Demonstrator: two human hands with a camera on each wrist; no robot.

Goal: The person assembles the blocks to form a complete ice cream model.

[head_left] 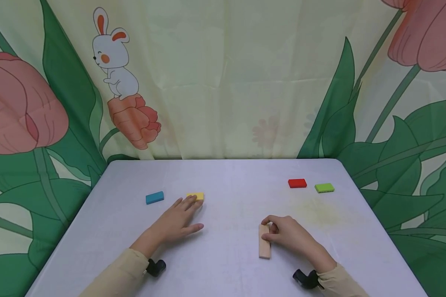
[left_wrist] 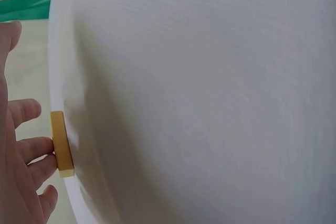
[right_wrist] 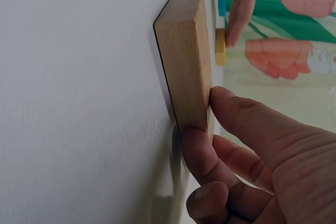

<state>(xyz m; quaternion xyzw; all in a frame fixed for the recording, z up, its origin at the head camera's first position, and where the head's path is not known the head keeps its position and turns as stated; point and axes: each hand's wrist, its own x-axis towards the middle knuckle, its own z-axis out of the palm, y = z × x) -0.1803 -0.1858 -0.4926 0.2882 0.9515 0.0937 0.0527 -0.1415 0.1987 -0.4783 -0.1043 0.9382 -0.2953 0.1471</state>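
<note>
My left hand [head_left: 176,218] reaches over the white table with its fingers spread and nearly straight. Two fingertips touch a small yellow block [head_left: 198,196], seen edge-on in the left wrist view as a thin yellow slab [left_wrist: 62,144]. Just left of that hand lies a blue block [head_left: 154,197]. On the right, my right hand [head_left: 291,235] has its thumb and fingers bent around the far part of a long plain wooden block [head_left: 264,249]. The right wrist view shows the block's wood grain [right_wrist: 181,66] up close, pinched between thumb and fingers.
Farther back at the right, a red block [head_left: 297,183] lies beside a green block [head_left: 324,188]. A printed curtain [head_left: 223,82] with a rabbit and tulips hangs behind the table's far edge. Small black cameras [head_left: 157,268] are worn on both wrists.
</note>
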